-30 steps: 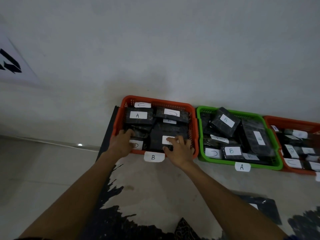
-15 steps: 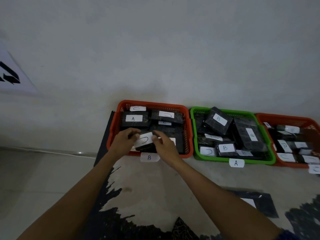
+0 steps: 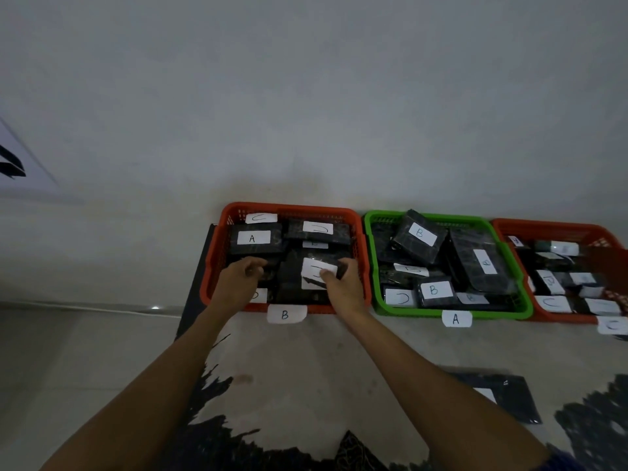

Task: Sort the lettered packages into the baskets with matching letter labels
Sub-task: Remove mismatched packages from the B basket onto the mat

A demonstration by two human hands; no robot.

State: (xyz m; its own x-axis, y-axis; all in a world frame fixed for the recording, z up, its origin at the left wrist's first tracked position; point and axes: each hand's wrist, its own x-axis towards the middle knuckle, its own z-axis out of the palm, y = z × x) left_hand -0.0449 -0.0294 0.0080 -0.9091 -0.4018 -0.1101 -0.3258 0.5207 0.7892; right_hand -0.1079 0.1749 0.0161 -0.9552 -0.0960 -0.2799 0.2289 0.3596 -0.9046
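Three plastic baskets stand along the wall: orange mesh basket tagged B [image 3: 210, 266], green basket tagged A [image 3: 373, 266], and a second orange basket [image 3: 543, 227]. Inside the B basket, the right hand [image 3: 343, 287] pinches a black wrapped package with a white C label [image 3: 317, 270]. The left hand [image 3: 238, 283] has curled fingers; whether it holds anything cannot be told.

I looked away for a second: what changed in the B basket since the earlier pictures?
The right hand now holds the C package alone, raised over the B basket; half a second ago both hands pinched it. The left hand has let go and drawn leftward. The A package and the green basket stayed put.
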